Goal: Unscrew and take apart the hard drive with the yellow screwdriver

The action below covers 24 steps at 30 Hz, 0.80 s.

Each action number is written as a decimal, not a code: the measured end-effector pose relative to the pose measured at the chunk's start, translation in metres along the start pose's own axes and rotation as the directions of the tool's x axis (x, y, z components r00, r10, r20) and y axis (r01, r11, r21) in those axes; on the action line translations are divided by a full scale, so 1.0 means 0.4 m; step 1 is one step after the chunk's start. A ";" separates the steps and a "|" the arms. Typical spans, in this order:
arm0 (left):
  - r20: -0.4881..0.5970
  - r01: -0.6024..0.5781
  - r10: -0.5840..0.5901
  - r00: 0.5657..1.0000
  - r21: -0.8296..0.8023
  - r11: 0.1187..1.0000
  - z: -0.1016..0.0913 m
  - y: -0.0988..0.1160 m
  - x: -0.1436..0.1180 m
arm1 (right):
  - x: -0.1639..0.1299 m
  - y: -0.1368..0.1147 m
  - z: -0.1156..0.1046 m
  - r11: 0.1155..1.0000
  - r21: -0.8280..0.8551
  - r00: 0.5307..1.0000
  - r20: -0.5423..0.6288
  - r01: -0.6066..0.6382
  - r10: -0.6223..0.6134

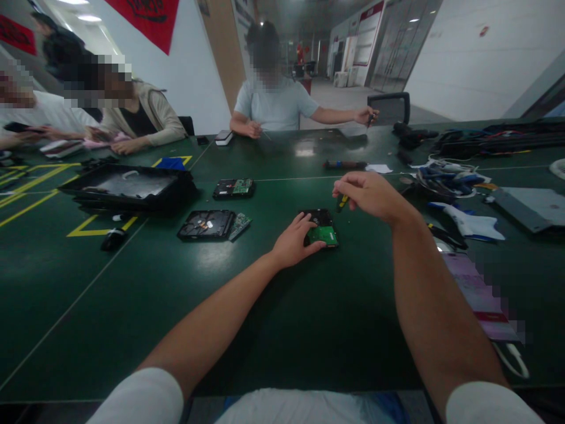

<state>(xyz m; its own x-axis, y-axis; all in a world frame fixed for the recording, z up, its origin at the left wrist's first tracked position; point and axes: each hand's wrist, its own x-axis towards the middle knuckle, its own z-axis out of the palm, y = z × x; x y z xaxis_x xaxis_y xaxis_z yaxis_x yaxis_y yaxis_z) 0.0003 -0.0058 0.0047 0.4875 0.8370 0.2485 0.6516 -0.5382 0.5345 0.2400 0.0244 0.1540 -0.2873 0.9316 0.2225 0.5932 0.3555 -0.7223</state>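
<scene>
A hard drive with a green circuit board facing up lies on the table in front of me. My left hand steadies it, fingers over its far left side and thumb along the near edge. To the right and slightly above the drive, my right hand is closed around a small screwdriver with a yellow and black handle. Its tip is hard to make out and appears apart from the drive. Left of my hands sit another hard drive, a loose circuit board and a third drive.
A black tray-like casing stands at the left, near a small black object. On the right are bundled cables, gloves, a grey metal box and a phone. Across the table sits a person; others sit left.
</scene>
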 end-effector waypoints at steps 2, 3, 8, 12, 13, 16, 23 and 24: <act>-0.001 0.003 -0.003 1.000 -0.004 1.000 0.000 0.000 0.000 | -0.001 -0.001 0.000 0.999 0.043 0.999 0.035 -0.002 0.000; 0.001 0.004 -0.004 1.000 -0.006 1.000 0.000 0.000 0.000 | -0.002 -0.001 0.000 0.998 0.070 0.999 0.053 -0.010 0.007; 0.004 0.011 -0.011 1.000 -0.010 1.000 -0.002 0.001 0.000 | -0.003 0.000 -0.003 0.984 0.176 0.991 0.133 -0.040 0.017; 0.017 0.020 -0.020 1.000 -0.015 1.000 -0.005 0.004 -0.001 | -0.002 0.001 -0.006 0.998 0.062 0.999 0.041 0.015 -0.018; 0.019 0.022 -0.022 1.000 -0.017 1.000 -0.006 0.005 -0.001 | -0.002 0.001 -0.006 1.000 0.026 1.000 0.011 0.018 -0.018; 0.017 0.024 -0.023 1.000 -0.020 1.000 -0.006 0.008 0.000 | 0.000 0.002 -0.005 1.000 -0.013 0.999 -0.035 -0.007 0.006; 0.010 0.013 -0.013 1.000 -0.007 1.000 -0.003 0.003 0.000 | 0.003 0.003 0.002 0.982 0.188 0.998 0.058 0.008 -0.019; 0.010 0.011 -0.011 1.000 -0.005 1.000 -0.004 0.003 -0.001 | 0.003 0.004 0.002 0.979 0.205 0.997 0.068 0.005 -0.020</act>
<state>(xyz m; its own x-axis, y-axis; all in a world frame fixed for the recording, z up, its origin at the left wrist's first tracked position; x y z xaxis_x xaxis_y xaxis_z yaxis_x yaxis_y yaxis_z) 0.0001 -0.0065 0.0064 0.4864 0.8416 0.2348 0.6539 -0.5289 0.5410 0.2399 0.0260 0.1525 -0.3494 0.9171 0.1918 0.4249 0.3375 -0.8400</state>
